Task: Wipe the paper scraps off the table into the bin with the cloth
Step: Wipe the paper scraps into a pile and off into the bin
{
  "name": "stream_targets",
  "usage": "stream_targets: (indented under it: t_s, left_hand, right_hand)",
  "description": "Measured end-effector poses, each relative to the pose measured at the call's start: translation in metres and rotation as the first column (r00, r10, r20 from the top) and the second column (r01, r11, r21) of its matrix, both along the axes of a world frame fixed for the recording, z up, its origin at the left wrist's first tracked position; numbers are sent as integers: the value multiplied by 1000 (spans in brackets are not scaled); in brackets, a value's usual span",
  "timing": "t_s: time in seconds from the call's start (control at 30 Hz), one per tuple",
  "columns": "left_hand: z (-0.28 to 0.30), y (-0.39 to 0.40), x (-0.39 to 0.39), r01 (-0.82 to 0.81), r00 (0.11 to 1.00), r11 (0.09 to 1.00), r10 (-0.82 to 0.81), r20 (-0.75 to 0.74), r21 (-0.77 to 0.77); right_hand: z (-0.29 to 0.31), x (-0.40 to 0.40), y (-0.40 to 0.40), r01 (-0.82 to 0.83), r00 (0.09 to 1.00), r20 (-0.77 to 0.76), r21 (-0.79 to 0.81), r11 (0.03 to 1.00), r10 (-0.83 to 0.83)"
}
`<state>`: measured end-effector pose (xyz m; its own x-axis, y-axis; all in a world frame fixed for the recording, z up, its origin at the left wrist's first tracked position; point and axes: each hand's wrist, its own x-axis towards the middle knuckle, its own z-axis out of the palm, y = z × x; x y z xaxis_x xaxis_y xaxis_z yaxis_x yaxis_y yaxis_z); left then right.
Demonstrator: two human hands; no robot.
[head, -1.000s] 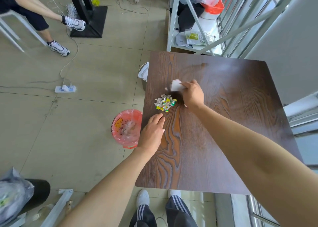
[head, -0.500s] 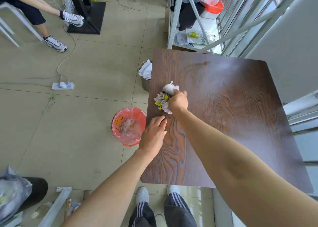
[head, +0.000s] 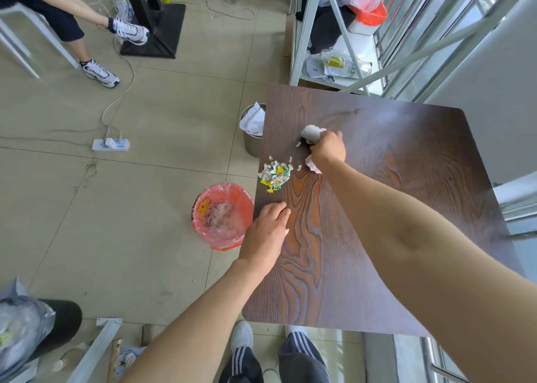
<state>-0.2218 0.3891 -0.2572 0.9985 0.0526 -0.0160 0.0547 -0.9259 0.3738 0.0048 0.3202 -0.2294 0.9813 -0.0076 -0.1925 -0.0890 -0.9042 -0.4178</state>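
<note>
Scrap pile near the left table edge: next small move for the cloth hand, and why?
Probably sweep the cloth in the right hand left and toward the person, gathering the few stray bits into the scrap pile. The pile sits at the table's left edge, just beyond the pink-lined bin on the floor.

one table (head: 406, 208) under my arms. two hands of mine: my left hand (head: 268, 231), my right hand (head: 328, 150). one cloth (head: 311, 132). one main heap of paper scraps (head: 274, 174), three or so loose bits beside it; heap too jumbled to count. two bins on the floor: one pink-lined bin (head: 222, 212), one grey metal bin (head: 251, 138). one power strip (head: 110, 144).
</note>
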Motion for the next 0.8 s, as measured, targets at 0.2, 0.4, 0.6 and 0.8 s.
stream_targets:
  t_s: [0.2, 0.4, 0.6, 0.8]
  left_hand:
    - [0, 1, 0, 0, 1000, 1000, 0, 3, 14]
    - [6, 2, 1, 27, 999, 999, -27, -25, 16]
    - [8, 5, 3, 56, 998, 997, -55, -17, 47]
    - [8, 11, 9, 54, 999, 997, -54, 5, 64]
  right_hand:
    - [-10, -9, 24, -286, 958, 28, 18, 958, 285]
    - [-8, -24, 18, -501, 860, 114, -3, 865, 498]
    - [7, -42, -17, -81, 994, 79, -6, 997, 81]
    - [3, -75, 2, -7, 998, -57, 45, 999, 9]
